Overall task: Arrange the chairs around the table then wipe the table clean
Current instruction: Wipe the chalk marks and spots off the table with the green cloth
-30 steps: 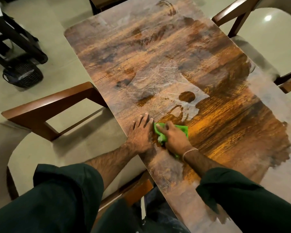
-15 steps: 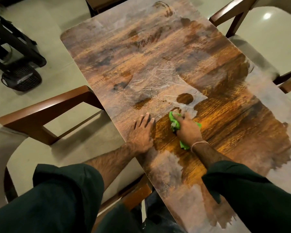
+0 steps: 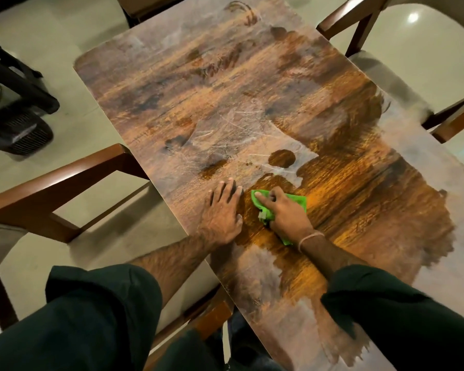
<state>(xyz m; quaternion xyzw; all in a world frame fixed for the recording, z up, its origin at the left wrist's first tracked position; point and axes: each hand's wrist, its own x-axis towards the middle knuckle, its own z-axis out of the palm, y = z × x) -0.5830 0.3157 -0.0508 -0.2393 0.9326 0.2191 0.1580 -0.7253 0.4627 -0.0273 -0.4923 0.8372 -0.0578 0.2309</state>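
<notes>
Your wooden counter (image 3: 225, 89) runs away from you at a slant, dull and hazy with streaks over its far half and along its right edge, darker and glossy in the broad patch in front of you. A wooden-framed chair (image 3: 51, 194) with a pale seat stands against its left side, a second chair (image 3: 359, 20) against the right, and a third chair (image 3: 145, 6) shows only partly at the far end. On the pale tiled floor (image 3: 65, 28) to the left sits a black device (image 3: 19, 132), possibly a fan; the view is too dim to be sure.

Half a second ago your cloth was further out, near the round dark spot; now it lies closer to your left hand, which has not shifted.

Your left hand (image 3: 223, 212) lies flat on the counter near its left edge, fingers straight and holding nothing. Your right hand (image 3: 284, 215) grips the bunched green cloth (image 3: 295, 200) and presses it onto the glossy patch, just beside your left hand
</notes>
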